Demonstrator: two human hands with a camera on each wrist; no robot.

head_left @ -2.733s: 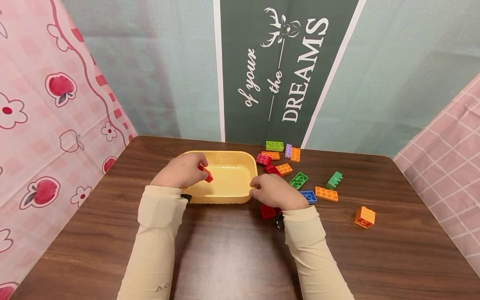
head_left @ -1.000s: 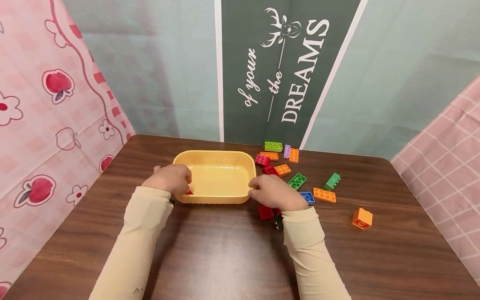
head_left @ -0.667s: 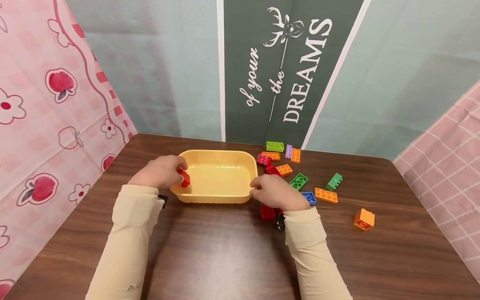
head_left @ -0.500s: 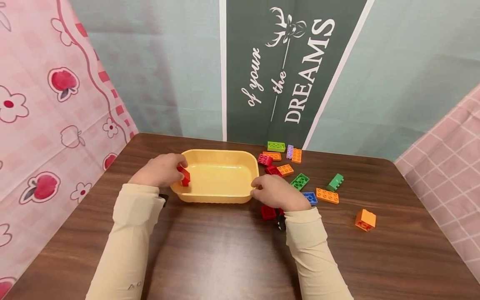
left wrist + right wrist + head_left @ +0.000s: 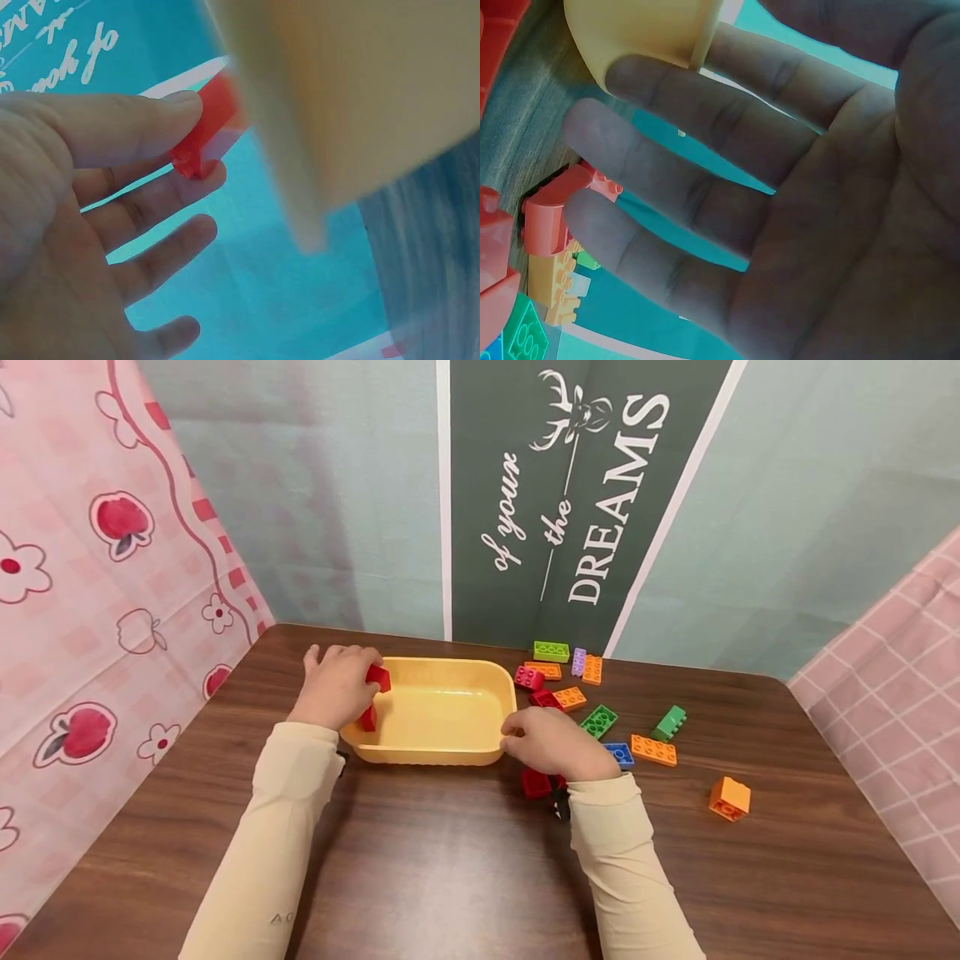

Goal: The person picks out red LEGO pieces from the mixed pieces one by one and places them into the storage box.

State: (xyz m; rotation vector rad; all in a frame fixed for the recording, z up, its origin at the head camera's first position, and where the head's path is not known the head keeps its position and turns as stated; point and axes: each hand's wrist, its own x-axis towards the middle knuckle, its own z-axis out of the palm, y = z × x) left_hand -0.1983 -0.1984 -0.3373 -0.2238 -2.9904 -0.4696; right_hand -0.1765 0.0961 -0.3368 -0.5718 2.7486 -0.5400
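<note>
My left hand (image 5: 339,683) is over the left end of a yellow tray (image 5: 442,757). It pinches a red toy brick (image 5: 380,678) between thumb and fingers; in the left wrist view this brick (image 5: 214,112) sits at the thumb tip, the other fingers spread. Below it a second red brick (image 5: 368,718) is at the tray's left end, partly behind the hand. My right hand (image 5: 551,742) holds the tray's right rim. In the right wrist view, one finger passes behind the tray rim (image 5: 705,37) and another lies on the outer wall.
Several bricks lie right of the tray: lime green (image 5: 551,652), pink (image 5: 528,677), orange (image 5: 653,749), green (image 5: 670,723) and blue (image 5: 618,754). A red brick (image 5: 536,783) is beside my right wrist, an orange block (image 5: 730,798) farther right. A curtain stands behind the table.
My left hand has gone left to the tray's end, then lifted slightly toward the back with a red brick, and another red brick now shows below it. The right hand has stayed at the rim.
</note>
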